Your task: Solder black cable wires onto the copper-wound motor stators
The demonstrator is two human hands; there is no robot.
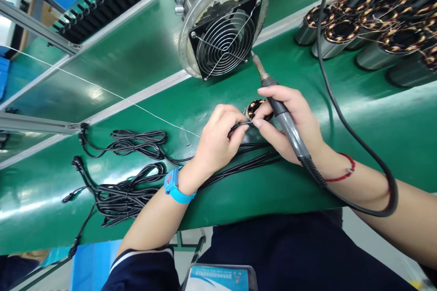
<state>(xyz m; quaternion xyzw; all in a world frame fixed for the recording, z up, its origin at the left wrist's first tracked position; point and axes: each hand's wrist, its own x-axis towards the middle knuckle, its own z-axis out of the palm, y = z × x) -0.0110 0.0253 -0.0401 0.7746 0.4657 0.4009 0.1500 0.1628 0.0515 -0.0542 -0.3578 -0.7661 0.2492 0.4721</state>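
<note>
My right hand (297, 122) is closed round a soldering iron (288, 125), its tip pointing up and left beside the fan. The thumb and a finger of that hand also pinch a thin wire (248, 122). My left hand (221, 138), fingers together, grips the end of a black cable (235, 128) close to the same spot. Just behind the fingertips stands a motor stator (255, 107) with copper windings, partly hidden by my right hand. Black cables (239, 168) run under both hands along the green bench.
A round fan hood (223, 38) with a wire guard hangs ahead of my hands. Several wound stators (341, 38) crowd the back right. Coiled black cables (126, 195) lie left. A thin solder-like strand (136, 105) crosses the left side; the iron's cord (336, 100) loops right.
</note>
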